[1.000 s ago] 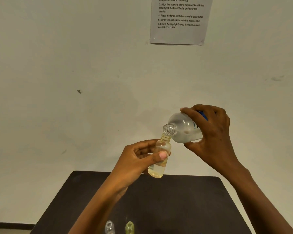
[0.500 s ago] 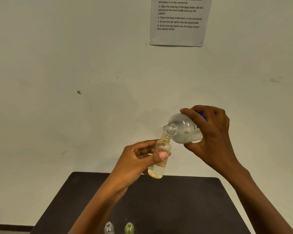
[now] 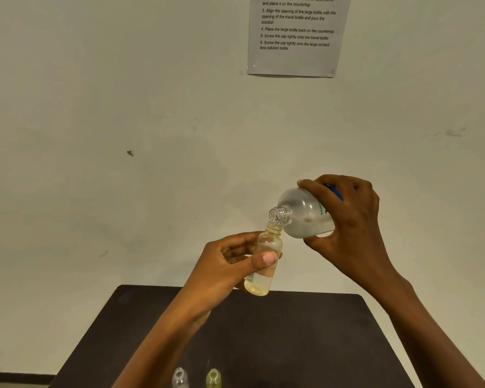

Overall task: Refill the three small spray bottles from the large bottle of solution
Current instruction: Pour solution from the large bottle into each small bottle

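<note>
My left hand (image 3: 230, 264) grips a small clear yellowish bottle (image 3: 263, 264), uncapped and nearly upright, above the far edge of the dark table (image 3: 305, 331). Liquid fills its lower part. My right hand (image 3: 347, 219) holds the large clear bottle (image 3: 303, 214) tipped on its side, its open threaded neck touching the small bottle's mouth from above. Two more small bottles stand uncapped at the bottom edge of the view: a clear one (image 3: 179, 378) and a green one (image 3: 214, 378).
A pale wall fills the background. A printed instruction sheet (image 3: 297, 35) hangs on it at the top right. The table's far edge runs just below the held bottles.
Both hands and bottles keep the same pouring pose. The view has tilted up a little, so the wall sheet sits lower in frame.
</note>
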Demonstrator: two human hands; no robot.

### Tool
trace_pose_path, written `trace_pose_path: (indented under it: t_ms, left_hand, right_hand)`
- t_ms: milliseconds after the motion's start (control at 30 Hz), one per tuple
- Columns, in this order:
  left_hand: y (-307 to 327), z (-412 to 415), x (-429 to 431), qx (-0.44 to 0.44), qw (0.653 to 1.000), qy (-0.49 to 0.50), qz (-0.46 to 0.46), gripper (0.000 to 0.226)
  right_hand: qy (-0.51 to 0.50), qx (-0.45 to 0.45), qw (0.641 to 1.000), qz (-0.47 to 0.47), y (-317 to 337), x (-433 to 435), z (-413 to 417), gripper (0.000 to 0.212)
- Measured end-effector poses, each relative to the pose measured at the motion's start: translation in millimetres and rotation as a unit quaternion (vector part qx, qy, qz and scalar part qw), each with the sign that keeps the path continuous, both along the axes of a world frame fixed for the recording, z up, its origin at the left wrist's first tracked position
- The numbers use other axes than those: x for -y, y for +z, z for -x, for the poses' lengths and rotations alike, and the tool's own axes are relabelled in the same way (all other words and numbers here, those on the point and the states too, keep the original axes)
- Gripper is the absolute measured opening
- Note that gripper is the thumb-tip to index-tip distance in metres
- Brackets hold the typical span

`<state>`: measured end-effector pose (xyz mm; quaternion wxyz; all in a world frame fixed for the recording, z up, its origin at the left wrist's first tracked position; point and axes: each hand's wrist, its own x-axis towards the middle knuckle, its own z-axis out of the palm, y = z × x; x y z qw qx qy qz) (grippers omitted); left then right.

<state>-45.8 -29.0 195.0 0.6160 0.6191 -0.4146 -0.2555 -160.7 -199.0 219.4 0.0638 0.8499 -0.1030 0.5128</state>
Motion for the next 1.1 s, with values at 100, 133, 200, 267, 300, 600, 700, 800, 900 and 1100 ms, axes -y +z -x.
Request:
trace_pose_path:
  t_ms: [100,133,200,267,300,600,700,800,900,1100]
  left_hand:
    - [-0.4,0.3,-0.1,-0.002,1.000,0.000,0.001,0.055]
    - [-0.5,0.3,-0.1,-0.003,1.000,0.000,0.002,0.054]
    - [-0.1,0.6,-0.2,-0.003,1.000,-0.002,0.003,0.053]
    - [0.1,0.7,-0.5,-0.004,1.000,-0.002,0.004,0.053]
    - [0.2,0.5,-0.6,-0.004,1.000,-0.001,0.005,0.052]
    - [-1.3,-0.3,-0.8,-0.007,1.000,-0.001,0.014,0.051]
    - [-1.3,-0.1,-0.2,-0.004,1.000,-0.001,0.017,0.048]
    - [-0.9,0.0,0.0,-0.001,1.000,-0.004,0.019,0.043]
    - [-0.4,0.4,-0.5,0.000,1.000,-0.007,0.021,0.042]
    - [0.2,0.1,-0.7,0.000,1.000,-0.011,0.026,0.039]
  right_hand:
    - [-0.002,-0.001,1.000,-0.001,-0.9,0.5,0.5,0.069]
    - [-0.002,-0.002,1.000,-0.002,-1.1,0.4,0.5,0.069]
    - [0.000,-0.003,1.000,-0.003,-1.3,-0.1,0.2,0.069]
    - [0.000,-0.001,1.000,-0.002,-1.6,0.0,-0.1,0.069]
    - [0.000,-0.001,1.000,-0.002,-1.7,0.1,-0.4,0.069]
    - [-0.001,-0.004,1.000,-0.006,-0.2,-1.5,0.0,0.069]
    - [-0.002,-0.004,1.000,-0.004,-0.7,-1.5,0.3,0.069]
    - [-0.003,-0.006,1.000,-0.005,-1.4,-0.8,0.8,0.070]
    - [-0.003,-0.005,1.000,-0.003,-1.8,-0.4,1.0,0.070]
    - [-0.002,-0.006,1.000,0.000,-1.8,-0.2,-0.6,0.071]
